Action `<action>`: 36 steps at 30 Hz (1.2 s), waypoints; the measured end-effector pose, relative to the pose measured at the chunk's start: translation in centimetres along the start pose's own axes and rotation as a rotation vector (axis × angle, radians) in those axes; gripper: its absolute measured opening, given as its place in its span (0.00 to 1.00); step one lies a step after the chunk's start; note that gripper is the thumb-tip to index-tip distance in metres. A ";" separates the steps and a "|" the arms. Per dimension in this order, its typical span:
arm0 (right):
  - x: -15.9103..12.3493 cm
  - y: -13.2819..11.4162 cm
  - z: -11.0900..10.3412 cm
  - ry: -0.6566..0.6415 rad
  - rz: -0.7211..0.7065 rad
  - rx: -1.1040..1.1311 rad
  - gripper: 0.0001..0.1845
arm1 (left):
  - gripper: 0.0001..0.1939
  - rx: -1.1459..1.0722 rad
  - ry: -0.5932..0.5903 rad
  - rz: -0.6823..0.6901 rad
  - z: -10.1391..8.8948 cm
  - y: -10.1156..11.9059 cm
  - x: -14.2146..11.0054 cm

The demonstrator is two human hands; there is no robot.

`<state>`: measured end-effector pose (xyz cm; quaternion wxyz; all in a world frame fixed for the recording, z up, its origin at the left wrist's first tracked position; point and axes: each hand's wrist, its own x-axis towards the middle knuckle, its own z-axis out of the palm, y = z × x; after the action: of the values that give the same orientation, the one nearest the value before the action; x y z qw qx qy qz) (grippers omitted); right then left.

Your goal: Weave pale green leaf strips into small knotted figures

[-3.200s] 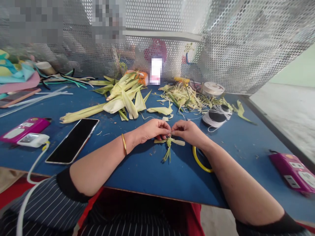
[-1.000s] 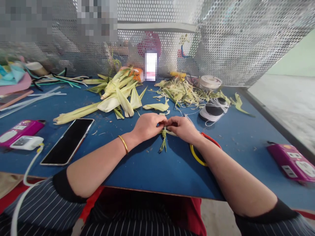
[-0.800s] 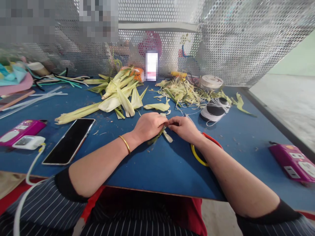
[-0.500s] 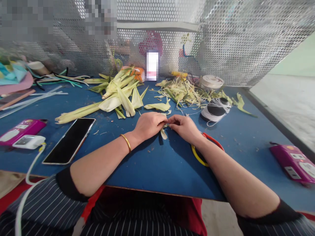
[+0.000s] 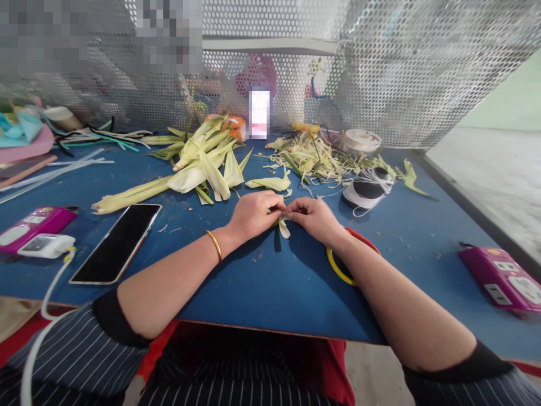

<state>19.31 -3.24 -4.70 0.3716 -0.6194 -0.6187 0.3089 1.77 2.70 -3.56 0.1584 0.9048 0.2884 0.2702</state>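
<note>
My left hand (image 5: 258, 214) and my right hand (image 5: 310, 216) meet fingertip to fingertip above the middle of the blue table (image 5: 253, 293). Both are pinched closed on a small piece of pale green corn husk (image 5: 284, 228), whose end pokes out below the fingers. The rest of the piece is hidden by my hands. Just beyond them lies a loose husk leaf (image 5: 270, 181). Under my right forearm sits a pair of scissors, judging by its red and yellow loop handles (image 5: 338, 265), partly covered by the arm.
Corn husks (image 5: 198, 163) lie at the back left, husk scraps (image 5: 315, 158) at the back right. A thread spool (image 5: 367, 188) and tape roll (image 5: 361, 141) stand right. A phone (image 5: 118, 242) and purple power strips (image 5: 38, 225) flank my arms. Perforated metal mesh (image 5: 270, 45) closes the back.
My fingers have shifted slightly against each other, and the husk end below them has turned a little to the right. The whole view has moved slightly.
</note>
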 end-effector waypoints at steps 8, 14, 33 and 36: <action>0.0 0.1 -1.3 -0.137 0.051 0.090 0.06 | 0.04 -0.045 -0.035 -0.063 -0.3 -0.5 0.3; -0.1 -0.4 -2.5 -0.246 0.007 -0.110 0.04 | 0.05 -0.122 -0.058 -0.161 -0.5 -1.2 0.6; -0.5 -1.4 -0.6 -0.186 -0.024 0.394 0.12 | 0.06 0.135 -0.087 -0.192 -0.2 -1.0 0.3; -0.4 -1.0 -0.1 -0.236 0.030 0.454 0.13 | 0.05 -0.007 -0.071 -0.256 -0.2 -1.1 0.5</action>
<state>18.87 -3.70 -3.83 0.4216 -0.4890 -0.5633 0.5157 1.53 3.92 -3.72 0.2049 0.8690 0.3949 0.2164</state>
